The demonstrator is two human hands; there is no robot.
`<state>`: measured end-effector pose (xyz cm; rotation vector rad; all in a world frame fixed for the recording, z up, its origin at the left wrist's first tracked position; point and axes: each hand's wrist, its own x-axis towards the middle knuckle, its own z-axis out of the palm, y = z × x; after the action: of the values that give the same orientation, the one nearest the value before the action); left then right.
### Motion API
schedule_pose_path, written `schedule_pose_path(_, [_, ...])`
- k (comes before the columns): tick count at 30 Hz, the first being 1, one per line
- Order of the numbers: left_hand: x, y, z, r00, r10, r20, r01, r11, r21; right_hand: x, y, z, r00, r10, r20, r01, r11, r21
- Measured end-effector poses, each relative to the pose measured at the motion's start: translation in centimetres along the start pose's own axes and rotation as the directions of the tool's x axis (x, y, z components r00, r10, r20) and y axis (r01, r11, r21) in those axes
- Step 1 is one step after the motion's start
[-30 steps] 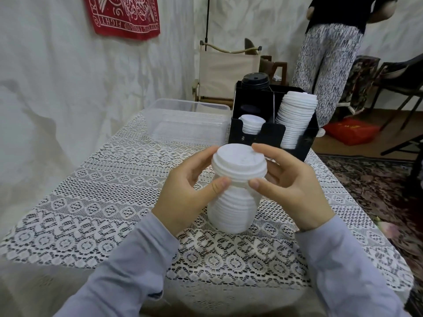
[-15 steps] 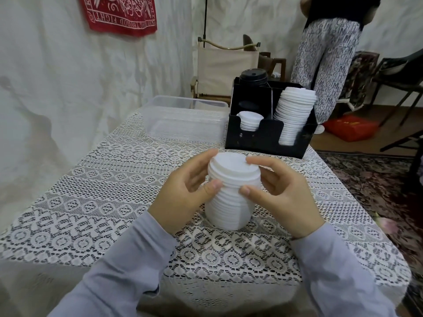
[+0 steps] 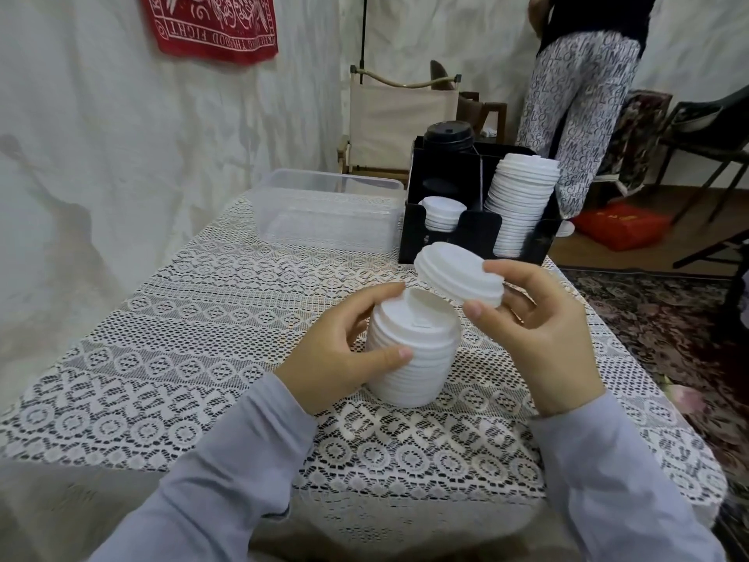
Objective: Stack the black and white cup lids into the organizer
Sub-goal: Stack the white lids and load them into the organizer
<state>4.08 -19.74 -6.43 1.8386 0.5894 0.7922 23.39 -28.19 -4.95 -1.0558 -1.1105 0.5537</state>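
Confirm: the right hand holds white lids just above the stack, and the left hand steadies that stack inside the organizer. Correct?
Not quite. The head view shows the stack standing on the table, in front of the organizer, not inside it. The left hand steadies it there; the right hand holds white lids just above.

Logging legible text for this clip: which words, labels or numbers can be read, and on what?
"THE GOOD FIGHT": lower border of the red banner, upside down; its other lettering is blurred.
"M", "L", "O": loose letters printed on the standing person's trousers; no words.
red packet on the floor: gold mark, too blurred.
white lids, black organizer: no text readable.
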Motion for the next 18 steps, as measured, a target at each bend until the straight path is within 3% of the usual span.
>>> schedule_pose_path(4, [-0.1,0.0,-0.1,1.000,-0.009,0.007,0.009,0.999,0.046,-0.4,0.4,0.2,0.992,-0.012,0.124,0.012,1.000,0.000])
schedule_pose_path(8, [-0.2,0.0,0.1,1.000,-0.022,-0.022,0.023,0.998,0.054,-0.8,0.7,1.3,0.964,-0.067,0.257,0.112,0.980,-0.164])
schedule_pose_path(12, [-0.3,-0.1,0.1,0.998,-0.004,-0.058,0.005,1.000,0.011,-0.8,0.8,1.3,0.956,-0.082,0.282,0.159,0.951,-0.264])
schedule_pose_path(18, [-0.4,-0.2,0.1,0.996,0.070,-0.049,-0.064,0.992,0.111,-0.9,1.0,1.0,0.958,-0.045,0.282,0.132,0.946,-0.297])
